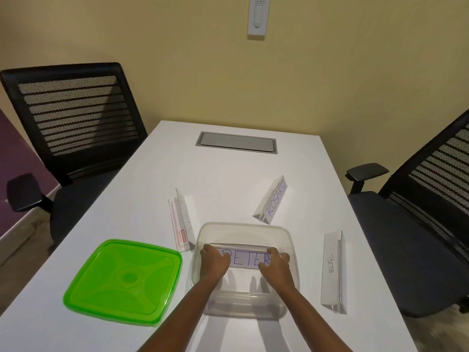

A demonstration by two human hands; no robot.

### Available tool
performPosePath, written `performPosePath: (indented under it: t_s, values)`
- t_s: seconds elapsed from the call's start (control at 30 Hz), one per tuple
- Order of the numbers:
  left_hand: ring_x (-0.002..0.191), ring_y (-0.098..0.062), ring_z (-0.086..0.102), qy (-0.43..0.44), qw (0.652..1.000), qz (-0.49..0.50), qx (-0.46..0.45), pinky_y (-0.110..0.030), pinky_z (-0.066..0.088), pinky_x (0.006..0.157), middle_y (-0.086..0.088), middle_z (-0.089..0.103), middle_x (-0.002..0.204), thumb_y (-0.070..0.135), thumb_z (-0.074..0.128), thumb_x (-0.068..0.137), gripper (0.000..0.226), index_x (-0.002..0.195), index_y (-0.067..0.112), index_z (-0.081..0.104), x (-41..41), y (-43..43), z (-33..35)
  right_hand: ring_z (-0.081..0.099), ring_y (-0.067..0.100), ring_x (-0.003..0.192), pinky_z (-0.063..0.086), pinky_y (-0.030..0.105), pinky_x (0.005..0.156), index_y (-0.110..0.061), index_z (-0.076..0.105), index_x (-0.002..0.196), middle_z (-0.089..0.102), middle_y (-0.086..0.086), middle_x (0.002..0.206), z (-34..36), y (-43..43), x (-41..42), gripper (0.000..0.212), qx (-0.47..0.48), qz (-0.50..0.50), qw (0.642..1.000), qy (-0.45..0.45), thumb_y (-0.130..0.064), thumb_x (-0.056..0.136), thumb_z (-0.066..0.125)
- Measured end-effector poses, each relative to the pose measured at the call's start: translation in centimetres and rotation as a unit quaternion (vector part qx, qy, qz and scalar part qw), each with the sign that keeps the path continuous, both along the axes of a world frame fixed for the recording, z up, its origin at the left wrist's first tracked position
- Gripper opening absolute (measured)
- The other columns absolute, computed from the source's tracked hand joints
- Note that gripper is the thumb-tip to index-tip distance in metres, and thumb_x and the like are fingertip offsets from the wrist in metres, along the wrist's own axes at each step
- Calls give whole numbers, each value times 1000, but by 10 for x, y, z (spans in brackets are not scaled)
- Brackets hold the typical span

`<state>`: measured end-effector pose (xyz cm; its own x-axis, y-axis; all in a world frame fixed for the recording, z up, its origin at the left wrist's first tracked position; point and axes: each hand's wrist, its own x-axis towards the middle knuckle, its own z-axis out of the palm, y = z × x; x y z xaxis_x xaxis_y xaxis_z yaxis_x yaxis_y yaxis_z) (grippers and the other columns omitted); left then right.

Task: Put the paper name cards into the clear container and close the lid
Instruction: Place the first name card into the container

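A clear square container (243, 228) sits on the white table near me. Inside it, both my hands hold a folded paper name card reading "PETER" (247, 260): my left hand (213, 264) grips its left end and my right hand (275, 266) grips its right end. Three more folded name cards lie on the table: one with red print (180, 223) left of the container, one reading "KOSAKSI" (272, 201) behind it on the right, and one reading "BETA" (333, 271) to its right. The green lid (124, 280) lies flat to the left of the container.
A grey cable hatch (236, 142) is set into the table's far middle. Black mesh office chairs stand at the left (73, 118) and right (426, 199) sides of the table. A wall switch (258, 16) hangs on the yellow wall beyond.
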<state>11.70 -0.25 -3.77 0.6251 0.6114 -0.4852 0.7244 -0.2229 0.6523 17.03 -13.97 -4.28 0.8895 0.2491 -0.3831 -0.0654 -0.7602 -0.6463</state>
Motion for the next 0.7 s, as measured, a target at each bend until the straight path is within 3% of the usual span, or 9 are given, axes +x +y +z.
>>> performPosePath:
  t_s: [0.23,0.4,0.53,0.7]
  values:
    - [129,-35,44,6,1000,-16,6,-37,42,103,-23,33,146,22,47,94,57,142,0,24,1,-2,10,49,32,123,40,33,106,-6,45,132,34,21,142,6,-1,-1,44,6,12,1000,-7,-11,89,52]
    - [126,-34,49,-18,998,-39,43,-36,43,102,-20,35,145,22,45,94,52,142,5,31,-6,-11,20,55,23,116,40,22,94,-5,58,119,55,12,129,17,-13,-9,30,65,7,993,-100,-6,90,53]
    - [121,-26,54,-128,987,-38,92,-32,46,100,-10,50,137,14,47,93,36,129,9,51,-21,-32,21,62,21,103,41,17,87,-3,67,99,68,10,106,25,-35,-24,20,140,-27,975,-168,3,88,52]
    - [136,-15,40,-273,931,-139,198,-21,34,109,-2,49,139,6,45,91,33,120,14,59,-40,-78,17,64,19,90,45,21,84,-3,69,86,71,9,92,25,-65,-45,25,165,-44,961,-219,12,85,49]
